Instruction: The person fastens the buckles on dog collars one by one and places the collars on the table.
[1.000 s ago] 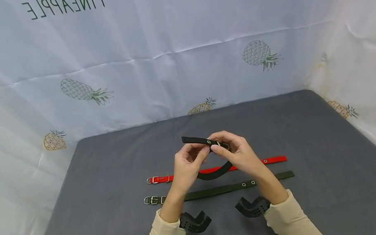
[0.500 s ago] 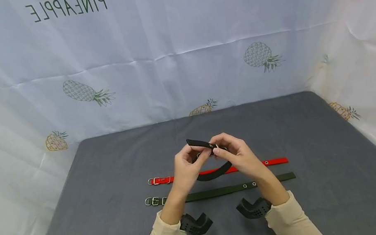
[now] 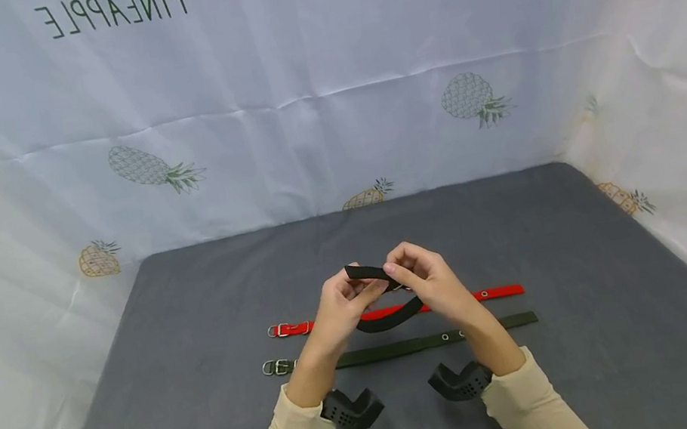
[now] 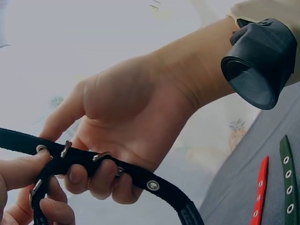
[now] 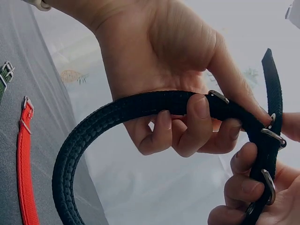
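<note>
Both hands hold a black collar (image 3: pixel 391 319) bent into a loop above the grey table (image 3: pixel 195 310). My left hand (image 3: pixel 343 300) curls its fingers round the strap beside the metal buckle (image 5: pixel 269 136). My right hand (image 3: pixel 429 277) pinches the strap at the buckle, and the free end sticks out to the left. In the left wrist view the right hand (image 4: pixel 126 108) grips the eyelet strap (image 4: pixel 159 187). The right wrist view has the left hand (image 5: pixel 168 51) wrapped round the black collar (image 5: pixel 93 126).
A red collar (image 3: pixel 502 291) and a dark green collar (image 3: pixel 395 349) lie flat in two rows on the table, just under and in front of the hands. A white pineapple-print cloth (image 3: pixel 322 95) walls the table at the back and both sides.
The black strap's free end has dropped lower and sticks out less to the left. Both hands have sunk slightly, still gripping the collar.
</note>
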Tool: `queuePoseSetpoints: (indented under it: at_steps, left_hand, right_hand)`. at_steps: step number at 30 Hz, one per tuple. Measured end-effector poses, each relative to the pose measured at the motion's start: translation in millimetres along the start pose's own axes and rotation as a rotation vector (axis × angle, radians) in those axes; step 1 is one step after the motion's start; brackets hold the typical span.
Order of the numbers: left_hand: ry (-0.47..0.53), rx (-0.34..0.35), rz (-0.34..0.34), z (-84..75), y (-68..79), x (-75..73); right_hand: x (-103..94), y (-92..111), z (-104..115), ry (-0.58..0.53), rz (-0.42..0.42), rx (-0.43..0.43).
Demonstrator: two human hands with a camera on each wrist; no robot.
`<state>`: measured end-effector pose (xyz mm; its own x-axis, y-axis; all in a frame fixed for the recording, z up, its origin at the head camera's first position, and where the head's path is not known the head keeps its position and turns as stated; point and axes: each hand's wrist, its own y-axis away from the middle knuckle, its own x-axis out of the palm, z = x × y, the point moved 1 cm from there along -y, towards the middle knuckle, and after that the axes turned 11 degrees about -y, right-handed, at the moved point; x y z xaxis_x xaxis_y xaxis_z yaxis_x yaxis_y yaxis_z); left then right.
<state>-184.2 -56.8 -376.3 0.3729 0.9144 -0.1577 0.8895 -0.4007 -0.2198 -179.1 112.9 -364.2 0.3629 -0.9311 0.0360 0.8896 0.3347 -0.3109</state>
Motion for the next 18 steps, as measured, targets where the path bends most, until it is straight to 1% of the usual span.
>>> queuePoseSetpoints:
  at_steps: [4,9,15,18]
  left_hand:
    - [0.017,-0.008,0.009,1.0,-0.5,-2.4]
    - [0.002,0.015,-0.012,1.3,0.9,-4.0]
    - [-0.018,-0.016,-0.051,0.6,0.6,-1.6]
    - [-0.012,-0.032,-0.056,-0.1,-0.2,-0.4]
  right_hand:
    - [1.5,-1.8,-0.2,-0.030,0.013,0.011]
    - [2.9,-2.1,-3.1,-0.065,0.018,0.016]
    - [3.1,-1.3,-4.9,-0.096,0.006,0.038]
    - [2.3,-1.2,-4.5,-0.096,-0.005,0.064]
